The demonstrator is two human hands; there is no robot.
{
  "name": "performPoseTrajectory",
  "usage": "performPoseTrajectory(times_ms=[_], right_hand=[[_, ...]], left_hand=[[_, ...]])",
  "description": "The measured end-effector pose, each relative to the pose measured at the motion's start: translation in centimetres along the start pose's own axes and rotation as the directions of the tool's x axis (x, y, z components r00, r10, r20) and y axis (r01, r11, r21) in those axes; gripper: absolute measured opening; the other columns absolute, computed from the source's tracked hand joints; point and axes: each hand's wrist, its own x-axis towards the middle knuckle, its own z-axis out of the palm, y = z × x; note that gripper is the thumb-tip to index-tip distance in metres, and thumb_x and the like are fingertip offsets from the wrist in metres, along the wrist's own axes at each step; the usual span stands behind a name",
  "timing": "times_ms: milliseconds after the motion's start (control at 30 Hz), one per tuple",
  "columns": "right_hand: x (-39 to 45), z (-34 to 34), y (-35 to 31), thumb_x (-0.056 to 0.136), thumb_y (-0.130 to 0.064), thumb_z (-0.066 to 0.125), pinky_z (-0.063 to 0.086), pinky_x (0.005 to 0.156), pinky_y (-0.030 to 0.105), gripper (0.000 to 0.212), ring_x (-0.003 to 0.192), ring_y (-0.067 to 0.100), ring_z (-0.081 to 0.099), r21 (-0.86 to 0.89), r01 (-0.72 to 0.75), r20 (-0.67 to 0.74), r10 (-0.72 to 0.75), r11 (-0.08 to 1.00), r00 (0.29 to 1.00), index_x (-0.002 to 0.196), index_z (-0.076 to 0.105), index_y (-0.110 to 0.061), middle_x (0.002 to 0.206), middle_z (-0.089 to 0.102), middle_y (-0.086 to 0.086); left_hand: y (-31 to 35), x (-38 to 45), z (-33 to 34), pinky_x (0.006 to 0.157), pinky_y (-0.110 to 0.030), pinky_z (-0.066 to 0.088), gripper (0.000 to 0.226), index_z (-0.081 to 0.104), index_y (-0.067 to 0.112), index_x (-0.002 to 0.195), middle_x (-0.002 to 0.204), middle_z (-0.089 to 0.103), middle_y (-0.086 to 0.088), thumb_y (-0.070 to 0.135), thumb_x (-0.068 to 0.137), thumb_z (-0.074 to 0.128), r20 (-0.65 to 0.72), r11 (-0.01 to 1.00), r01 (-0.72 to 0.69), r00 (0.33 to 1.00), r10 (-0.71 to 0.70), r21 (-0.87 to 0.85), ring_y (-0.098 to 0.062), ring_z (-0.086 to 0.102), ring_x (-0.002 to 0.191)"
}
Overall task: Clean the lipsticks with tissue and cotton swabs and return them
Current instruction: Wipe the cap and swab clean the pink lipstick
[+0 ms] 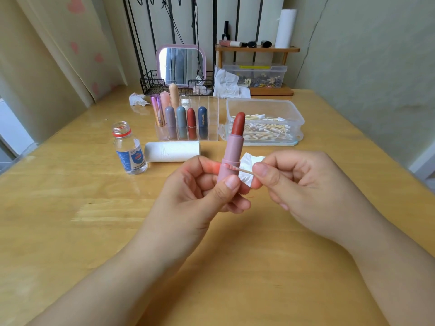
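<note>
Lipstick [231, 149], uncapped with its red bullet wound up out of a pink tube, stands upright in my left hand [207, 191], thumb and fingers curled round its base. My right hand [296, 184] pinches a cotton swab [237, 168] by the stick, its pink-stained tip touching the tube's collar. A piece of tissue [248, 164] shows just behind both hands. Beyond them on the counter [70, 208] lie a tissue roll [171, 151], a clear organiser [207, 118] holding capped lipsticks, and a tub of swabs [266, 121]. Left of the left hand stands an uncapped bottle [129, 149].
</note>
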Motion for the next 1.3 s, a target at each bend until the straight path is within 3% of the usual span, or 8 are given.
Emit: performPoseTrajectory(times_ms=[167,400,600,800,1033,1100,1200,1300], right_hand=[[0.0,0.4,-0.1,0.081,-0.031,0.052,0.033,0.047,0.005,0.027,0.037,0.000,0.044,0.022,0.014,-0.020,-0.013,1.000,1.000,0.068,0.061,-0.009,0.038,0.047,-0.017],[0.3,-0.4,0.6,0.073,-0.036,0.060,0.036,0.045,0.021,0.023,0.036,0.008,0.038,0.090,-0.046,-0.095,0.055,0.995,0.994,0.071,0.058,-0.014,0.038,0.045,-0.007],[0.2,0.0,0.2,0.075,-0.033,0.058,0.034,0.045,0.010,0.020,0.039,0.002,0.040,0.095,-0.011,-0.082,0.019,0.995,0.996,0.068,0.058,-0.014,0.040,0.046,-0.009],[0.4,-1.0,1.1,0.078,-0.033,0.065,0.038,0.051,0.021,0.020,0.046,0.009,0.040,0.043,0.007,-0.172,0.000,0.999,0.985,0.064,0.063,-0.020,0.042,0.048,-0.009],[0.1,0.1,0.2,0.076,-0.030,0.061,0.033,0.047,0.005,0.020,0.039,0.001,0.045,0.074,0.038,-0.130,-0.028,0.997,0.991,0.065,0.060,-0.013,0.040,0.048,-0.013],[0.2,-0.4,0.7,0.079,-0.033,0.069,0.034,0.048,0.010,0.026,0.042,0.003,0.041,0.053,0.024,-0.162,-0.015,0.998,0.987,0.062,0.061,-0.015,0.043,0.049,-0.009],[0.3,-1.0,1.1,0.076,-0.037,0.064,0.036,0.050,0.023,0.019,0.047,0.013,0.038,0.021,-0.012,-0.197,0.016,1.000,0.980,0.068,0.065,-0.019,0.046,0.048,-0.003],[0.3,-0.8,1.1,0.076,-0.035,0.063,0.036,0.050,0.024,0.017,0.047,0.012,0.037,0.050,0.000,-0.186,0.010,0.999,0.983,0.068,0.065,-0.020,0.044,0.047,-0.004]], left_hand=[[-0.1,-0.1,0.0,0.061,-0.027,0.053,0.012,0.055,0.007,0.085,0.073,0.069,-0.011,0.012,0.079,0.064,0.024,1.000,0.002,1.000,-0.002,-0.029,-0.023,0.066,0.061],[0.1,0.1,-0.3,0.061,-0.027,0.053,0.019,0.055,0.002,0.090,0.074,0.069,-0.012,0.018,0.079,0.058,0.027,0.999,0.028,0.999,-0.027,-0.044,-0.023,0.066,0.062],[-0.1,-0.1,-0.1,0.065,-0.027,0.053,0.034,0.055,-0.001,0.096,0.079,0.069,-0.012,0.022,0.078,0.070,0.100,0.998,0.034,0.995,-0.028,-0.061,-0.023,0.067,0.066],[0.2,-0.1,-0.4,0.065,-0.027,0.053,0.024,0.058,0.003,0.096,0.080,0.068,-0.012,0.020,0.083,0.068,0.090,0.996,0.034,0.996,-0.027,-0.085,-0.023,0.066,0.067],[-0.2,-0.1,-0.1,0.064,-0.027,0.053,0.030,0.058,-0.001,0.101,0.085,0.069,-0.013,0.022,0.084,0.065,0.129,0.997,0.055,0.991,-0.048,-0.051,-0.022,0.065,0.066],[-0.2,-0.1,-0.2,0.063,-0.028,0.052,0.018,0.062,0.005,0.097,0.086,0.069,-0.013,0.021,0.089,0.060,0.127,0.996,0.059,0.991,-0.050,-0.070,-0.020,0.062,0.062],[0.0,-0.1,-0.3,0.059,-0.028,0.050,0.027,0.065,0.008,0.096,0.082,0.067,-0.010,0.029,0.083,0.053,0.120,0.995,0.064,0.991,-0.055,-0.078,-0.017,0.054,0.055],[0.0,-0.1,-0.1,0.057,-0.027,0.050,0.028,0.071,0.011,0.095,0.080,0.063,-0.009,0.026,0.085,0.049,0.135,0.989,0.073,0.989,-0.055,-0.132,-0.015,0.048,0.054]])
